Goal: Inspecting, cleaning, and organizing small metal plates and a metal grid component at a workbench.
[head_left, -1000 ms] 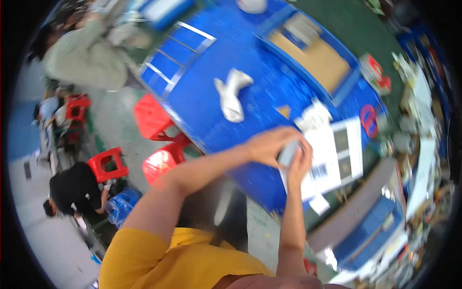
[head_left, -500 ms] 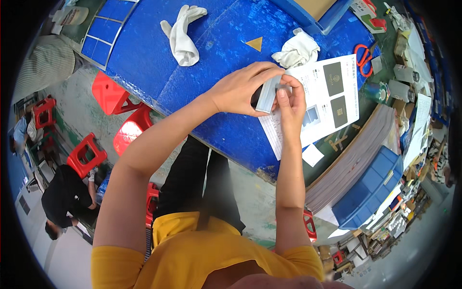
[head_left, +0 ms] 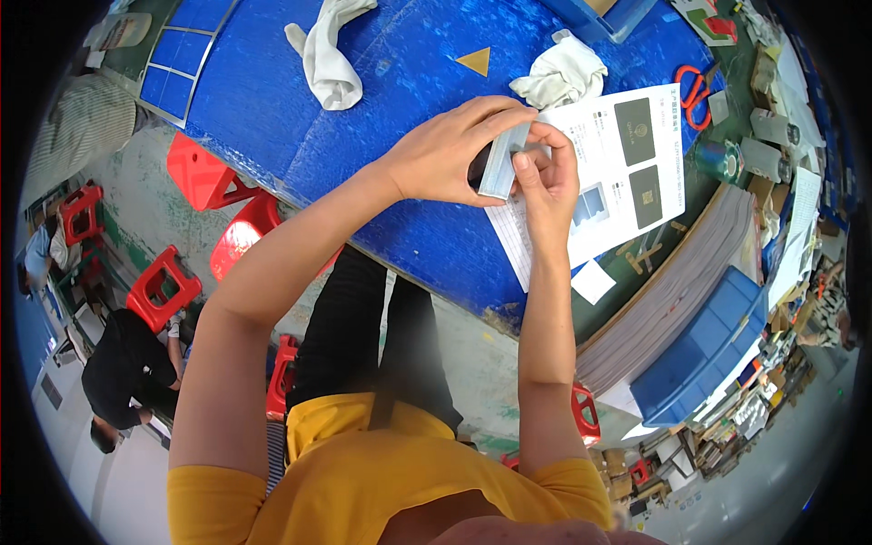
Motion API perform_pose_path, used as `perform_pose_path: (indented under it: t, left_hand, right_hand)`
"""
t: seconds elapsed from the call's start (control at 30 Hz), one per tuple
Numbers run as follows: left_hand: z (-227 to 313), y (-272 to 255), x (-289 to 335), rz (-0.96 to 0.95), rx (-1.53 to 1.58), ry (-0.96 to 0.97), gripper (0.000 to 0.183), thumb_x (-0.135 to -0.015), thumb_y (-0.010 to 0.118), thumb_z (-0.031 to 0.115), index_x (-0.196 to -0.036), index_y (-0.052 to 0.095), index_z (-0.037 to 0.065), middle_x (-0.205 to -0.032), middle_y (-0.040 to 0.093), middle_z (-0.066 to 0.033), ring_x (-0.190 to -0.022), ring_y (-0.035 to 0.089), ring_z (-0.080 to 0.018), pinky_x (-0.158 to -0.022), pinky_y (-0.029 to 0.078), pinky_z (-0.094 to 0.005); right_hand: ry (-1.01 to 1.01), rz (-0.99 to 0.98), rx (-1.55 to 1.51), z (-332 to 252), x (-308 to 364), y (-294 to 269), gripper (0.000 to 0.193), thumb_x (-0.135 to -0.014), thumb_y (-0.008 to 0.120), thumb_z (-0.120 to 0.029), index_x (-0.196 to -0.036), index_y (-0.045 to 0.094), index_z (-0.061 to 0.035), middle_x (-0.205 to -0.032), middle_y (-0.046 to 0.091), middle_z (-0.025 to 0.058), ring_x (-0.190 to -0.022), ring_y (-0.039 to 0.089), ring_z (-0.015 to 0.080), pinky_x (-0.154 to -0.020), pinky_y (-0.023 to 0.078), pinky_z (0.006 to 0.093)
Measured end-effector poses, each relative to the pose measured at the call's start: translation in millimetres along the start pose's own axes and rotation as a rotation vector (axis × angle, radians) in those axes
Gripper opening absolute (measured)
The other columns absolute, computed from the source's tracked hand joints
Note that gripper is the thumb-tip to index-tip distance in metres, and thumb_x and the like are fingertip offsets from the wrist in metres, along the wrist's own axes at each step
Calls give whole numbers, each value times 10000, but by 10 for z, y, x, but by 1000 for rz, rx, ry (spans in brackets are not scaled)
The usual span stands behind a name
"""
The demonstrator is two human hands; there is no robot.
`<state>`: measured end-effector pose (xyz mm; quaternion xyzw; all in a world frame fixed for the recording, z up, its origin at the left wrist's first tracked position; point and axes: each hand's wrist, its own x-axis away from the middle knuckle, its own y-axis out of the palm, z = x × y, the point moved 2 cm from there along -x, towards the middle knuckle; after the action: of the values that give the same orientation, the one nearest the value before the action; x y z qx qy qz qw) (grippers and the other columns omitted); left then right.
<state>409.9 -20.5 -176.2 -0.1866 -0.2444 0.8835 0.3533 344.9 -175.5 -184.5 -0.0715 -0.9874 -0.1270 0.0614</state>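
My left hand (head_left: 445, 150) is wrapped over a small rectangular block (head_left: 499, 171), fingers on its far side and thumb toward the near end. The block has a pale grey, finely lined edge, like a stack of thin cards, and a dark side facing left. At its right side my right hand (head_left: 552, 186) has its fingers curled and its thumb close to the edge; whether it grips the block or only touches it I cannot tell. Beneath the hands lies a printed sheet (head_left: 602, 118) with pictures of dark rectangular cards.
The blue table (head_left: 400, 82) holds white gloves (head_left: 332, 77), a crumpled white cloth (head_left: 563, 73), a tan triangle (head_left: 475, 62) and red-handled scissors (head_left: 694, 95). A blue bin (head_left: 699, 350) stands by a tall paper stack (head_left: 672, 291) at right. Red stools (head_left: 163, 289) and a seated person (head_left: 127, 368) are left.
My view has shifted slightly, so the table things sit higher in the picture. Both hands keep the block between them; my right thumb has moved slightly up along its edge.
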Motion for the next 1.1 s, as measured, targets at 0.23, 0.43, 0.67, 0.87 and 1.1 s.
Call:
perform_pose_path:
  t: [0.23,0.43,0.67,0.87,1.1]
  left_hand:
    - [-12,9,5,16,-1,35,949,-612,853,312,-1423,399,122,-1395,430,-123,-1241,486,-326,-1001,460,-428]
    - [-16,16,-2,23,-3,41,948,-609,856,301,-1422,401,121,-1393,433,-122,-1240,486,-326,-999,462,-424]
    - [-25,15,10,17,-11,26,946,-614,851,315,-1423,400,128,-1398,428,-118,-1250,480,-323,-1005,460,-423]
    - [-26,17,20,8,-13,25,962,-615,845,327,-1439,383,144,-1407,421,-113,-1273,462,-321,-1020,449,-432]
    - [-45,29,16,-2,-25,26,1020,-584,853,318,-1455,355,137,-1432,404,-113,-1294,443,-329,-1043,430,-439]
  right_hand:
    - [-4,2,-4,25,10,-8,374,-919,658,-134,-1232,503,-2,-1101,556,80,-736,553,77,-575,485,209]
    - [5,5,29,43,14,-31,366,-925,646,-124,-1238,500,-2,-1088,555,77,-726,550,72,-565,486,208]
    - [-27,4,19,5,66,0,451,-893,681,-131,-1279,483,-6,-1188,502,93,-764,546,83,-611,482,222]
    - [-64,0,135,-21,254,-9,668,-817,750,-152,-1379,415,-12,-1309,410,108,-827,550,116,-707,483,246]
    - [-61,-155,259,-98,85,19,985,-697,843,-221,-1499,291,-70,-1424,332,114,-821,535,132,-705,506,283]
